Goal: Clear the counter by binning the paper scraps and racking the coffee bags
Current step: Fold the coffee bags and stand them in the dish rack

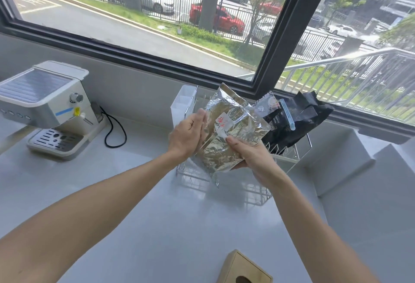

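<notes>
A silver foil coffee bag (226, 130) with a white label in red writing is held over the wire rack (289, 159). My right hand (249, 157) grips its lower right corner from below. My left hand (188, 134) lies flat against the bag's left side, fingers straight. A black coffee bag (292, 123) with a pale blue clip stands tilted in the rack's right part, just behind the silver bag. No paper scraps show on the counter.
A white coffee machine (45, 107) with a black cord stands at the left. A white plastic container (182, 107) is attached to the rack's left side. A wooden tissue box (244, 269) sits at the near edge. A window ledge (134, 58) runs behind.
</notes>
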